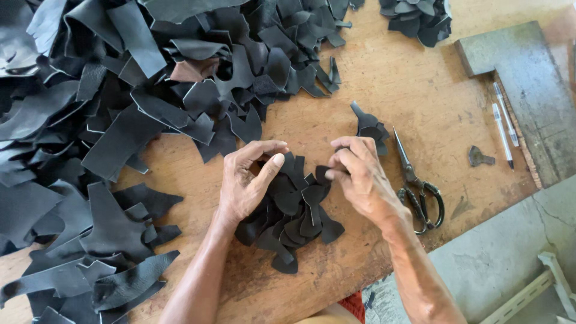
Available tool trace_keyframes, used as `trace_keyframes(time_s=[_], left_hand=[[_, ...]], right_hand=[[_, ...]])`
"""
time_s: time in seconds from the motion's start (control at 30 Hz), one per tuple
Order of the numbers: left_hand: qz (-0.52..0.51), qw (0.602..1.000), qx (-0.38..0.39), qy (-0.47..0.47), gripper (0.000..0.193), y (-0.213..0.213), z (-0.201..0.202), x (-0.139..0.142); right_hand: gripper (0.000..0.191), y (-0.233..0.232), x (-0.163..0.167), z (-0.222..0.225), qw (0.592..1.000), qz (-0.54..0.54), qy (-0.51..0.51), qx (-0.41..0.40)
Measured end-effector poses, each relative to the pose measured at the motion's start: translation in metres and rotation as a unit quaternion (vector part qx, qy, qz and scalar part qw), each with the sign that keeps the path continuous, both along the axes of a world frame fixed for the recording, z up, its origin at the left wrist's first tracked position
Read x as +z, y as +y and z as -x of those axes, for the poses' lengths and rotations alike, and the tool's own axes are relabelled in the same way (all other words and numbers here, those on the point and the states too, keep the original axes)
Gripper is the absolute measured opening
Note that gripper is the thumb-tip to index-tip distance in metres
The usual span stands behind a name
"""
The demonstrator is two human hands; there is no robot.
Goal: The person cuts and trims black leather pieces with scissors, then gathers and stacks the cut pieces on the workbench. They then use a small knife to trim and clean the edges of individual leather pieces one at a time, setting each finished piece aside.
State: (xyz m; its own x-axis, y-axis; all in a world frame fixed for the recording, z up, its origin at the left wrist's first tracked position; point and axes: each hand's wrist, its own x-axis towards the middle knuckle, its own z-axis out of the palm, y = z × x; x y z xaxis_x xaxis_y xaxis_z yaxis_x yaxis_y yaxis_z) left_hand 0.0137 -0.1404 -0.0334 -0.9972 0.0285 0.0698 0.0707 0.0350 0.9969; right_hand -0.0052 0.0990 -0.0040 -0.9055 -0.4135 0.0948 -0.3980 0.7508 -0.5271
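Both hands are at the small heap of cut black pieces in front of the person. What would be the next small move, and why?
Probably the right hand lays the piece pinched in its fingertips onto the small heap of cut pieces, since the left hand already cups that heap's edge as if to steady it. The scissors lie unused beside it.

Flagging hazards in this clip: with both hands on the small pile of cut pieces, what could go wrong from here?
1. The scissors lie close beside the right hand; a sideways move might catch the blades.
2. The cut pieces sit near the table edge; some could slide off.
3. The big scrap heap lies close to the left hand; pieces might mix.
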Motion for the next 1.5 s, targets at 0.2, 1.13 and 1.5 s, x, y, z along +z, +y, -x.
trace_keyframes(time_s=[0.2, 1.13, 1.5], left_hand=[[0.000, 1.000, -0.005, 0.008, 0.025, 0.000, 0.001, 0.002], [0.022, 0.999, 0.002, 0.028, 0.025, 0.000, -0.001, 0.000], [0.007, 1.000, 0.002, 0.030, 0.025, 0.001, -0.002, 0.000]], right_hand=[[0.014, 0.017, 0.008, 0.005, 1.000, 0.007, -0.012, 0.003], [0.059, -0.009, -0.001, -0.044, 0.999, 0.031, -0.031, -0.018], [0.029, 0.007, -0.010, -0.040, 0.953, 0.125, -0.205, -0.184]])
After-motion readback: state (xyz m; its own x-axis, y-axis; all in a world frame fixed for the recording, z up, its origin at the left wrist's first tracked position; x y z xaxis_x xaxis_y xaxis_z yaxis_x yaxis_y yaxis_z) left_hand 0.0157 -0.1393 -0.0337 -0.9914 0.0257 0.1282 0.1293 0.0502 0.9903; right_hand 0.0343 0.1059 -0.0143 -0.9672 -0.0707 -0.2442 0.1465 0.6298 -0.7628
